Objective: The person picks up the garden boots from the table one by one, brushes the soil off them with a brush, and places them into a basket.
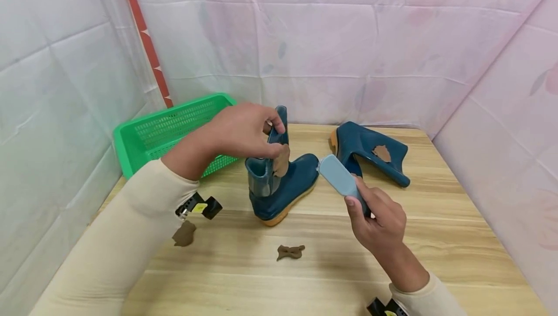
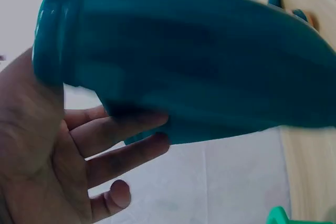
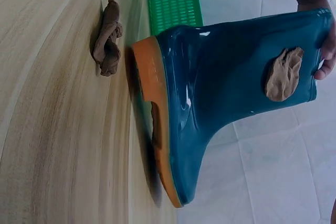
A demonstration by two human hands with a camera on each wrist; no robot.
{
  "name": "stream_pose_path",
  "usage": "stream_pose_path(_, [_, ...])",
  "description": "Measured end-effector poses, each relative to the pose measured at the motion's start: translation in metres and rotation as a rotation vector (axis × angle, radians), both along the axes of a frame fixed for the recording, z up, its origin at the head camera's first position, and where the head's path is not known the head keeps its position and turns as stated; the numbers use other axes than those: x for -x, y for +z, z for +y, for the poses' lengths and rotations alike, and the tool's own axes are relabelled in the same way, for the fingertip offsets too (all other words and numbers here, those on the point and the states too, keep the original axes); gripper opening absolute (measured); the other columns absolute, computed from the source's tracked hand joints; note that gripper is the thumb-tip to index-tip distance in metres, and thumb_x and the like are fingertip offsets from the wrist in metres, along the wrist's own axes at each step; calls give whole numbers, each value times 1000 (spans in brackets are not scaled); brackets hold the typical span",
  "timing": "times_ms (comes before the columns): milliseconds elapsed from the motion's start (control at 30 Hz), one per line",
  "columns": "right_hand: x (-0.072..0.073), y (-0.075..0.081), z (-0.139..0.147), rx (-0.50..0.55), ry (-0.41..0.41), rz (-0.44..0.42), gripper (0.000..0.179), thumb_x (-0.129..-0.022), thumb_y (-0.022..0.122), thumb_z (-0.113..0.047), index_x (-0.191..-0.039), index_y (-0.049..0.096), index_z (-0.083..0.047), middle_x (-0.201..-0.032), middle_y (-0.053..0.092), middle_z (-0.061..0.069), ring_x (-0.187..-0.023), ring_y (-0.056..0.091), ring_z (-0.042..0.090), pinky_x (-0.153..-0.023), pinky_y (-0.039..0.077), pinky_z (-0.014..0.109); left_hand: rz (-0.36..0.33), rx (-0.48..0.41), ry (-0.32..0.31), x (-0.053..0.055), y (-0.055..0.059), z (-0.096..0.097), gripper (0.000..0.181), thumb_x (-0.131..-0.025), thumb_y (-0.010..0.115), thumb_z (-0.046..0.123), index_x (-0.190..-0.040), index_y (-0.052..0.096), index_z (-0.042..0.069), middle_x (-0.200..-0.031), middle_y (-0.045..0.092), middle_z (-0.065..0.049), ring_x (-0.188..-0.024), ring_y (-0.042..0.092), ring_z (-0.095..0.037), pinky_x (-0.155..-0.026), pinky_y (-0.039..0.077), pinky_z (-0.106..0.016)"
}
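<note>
A dark blue rubber boot [image 1: 289,187] with an orange sole [image 3: 157,108] stands at mid-table, its toe pointing away to the right. My left hand [image 1: 240,129] holds it by the top of the shaft, thumb and fingers on either side of the rim. A brown, mud-like patch [image 3: 283,75] sticks to the shaft just below that rim. In the left wrist view the shaft [image 2: 184,56] covers part of the fingers. My right hand [image 1: 383,219] grips the dark handle of a light blue brush [image 1: 337,175], whose head is near the boot's toe in the head view.
Another blue boot [image 1: 370,146] lies on its side at the back right, with a brown patch [image 1: 382,153] on it. A green basket [image 1: 126,153] stands at the back left. Two brown lumps, one left [image 1: 184,233] and one in front [image 1: 291,252], lie on the wooden table [image 1: 436,238].
</note>
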State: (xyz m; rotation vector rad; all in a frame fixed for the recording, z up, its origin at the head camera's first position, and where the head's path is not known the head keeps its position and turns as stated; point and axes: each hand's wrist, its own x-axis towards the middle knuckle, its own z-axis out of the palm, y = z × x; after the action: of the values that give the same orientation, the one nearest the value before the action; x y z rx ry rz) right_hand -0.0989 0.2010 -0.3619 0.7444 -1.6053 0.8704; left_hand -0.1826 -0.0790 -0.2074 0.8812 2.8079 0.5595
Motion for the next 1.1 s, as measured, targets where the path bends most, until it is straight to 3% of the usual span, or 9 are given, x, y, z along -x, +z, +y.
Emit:
stream_pose_path(133, [0,-1,-1,-3,-8,-11,55,-103,63,-37,-101,73,17,-62,61,15,-48,43,15,-42,28,23,-19,-49,-65,-2,4,-4,32,-97,54,5,-123,68,15,-87,73,-1,-56,47,-16,-56,37,-34])
stream_pose_path(233, [1,-1,-2,-3,-16,-18,55,-103,63,-37,-102,73,17,-62,61,15,-47,42,15,-41,28,24,25,-59,-107,-4,6,-4,41,-98,47,-5,-126,69,16,-83,71,-7,-68,57,-15,-59,37,-33])
stream_pose_path(367, [1,-1,-3,-6,-19,-25,56,-104,62,-37,-102,73,17,-63,62,16,-47,42,16,-41,28,24,80,-56,-113,-10,8,-2,41,-101,51,-5,-129,67,21,-110,75,-4,-116,65,-17,-72,52,-31])
stream_pose_path(467, [1,-1,-4,-13,-16,-33,57,-104,62,-38,-101,72,18,-64,62,17,-48,43,17,-42,29,23,130,-54,-107,-13,8,0,38,-102,56,-3,-129,67,22,-125,71,-2,-112,67,-18,-79,56,-32])
stream_pose_path(667, [1,-3,-5,-16,-5,-37,55,-104,62,-37,-103,73,17,-63,61,15,-47,43,17,-41,30,23,186,-77,-101,-19,6,-2,36,-101,60,0,-129,70,21,-125,71,-2,-111,67,-18,-79,56,-34])
stream_pose_path(800, [3,-7,-4,-33,-10,-64,56,-104,61,-39,-104,73,16,-67,65,15,-49,49,20,-45,37,20,219,-28,-86,-21,-1,-5,37,-103,60,6,-134,68,24,-114,74,-2,-92,67,-18,-68,53,-33])
stream_pose_path(933, [6,-11,-1,-114,-20,-136,56,-105,60,-40,-109,73,14,-81,72,19,-55,56,21,-51,44,18,338,68,-107,-21,-9,-12,42,-103,62,10,-141,64,26,-103,75,-3,-81,66,-22,-65,52,-38])
stream_pose_path(1033, [8,-13,0,-168,-20,-189,53,-105,60,-39,-113,73,12,-87,74,19,-57,58,19,-49,46,20,496,150,-183,-22,-14,-18,47,-101,65,7,-146,61,22,-120,73,-4,-106,68,-25,-89,52,-44])
stream_pose_path(1100, [8,-13,0,-187,-18,-215,52,-105,60,-38,-115,73,11,-87,74,19,-57,58,19,-47,46,22,591,190,-238,-23,-18,-21,50,-100,66,7,-148,57,17,-134,68,-4,-124,61,-26,-106,44,-46])
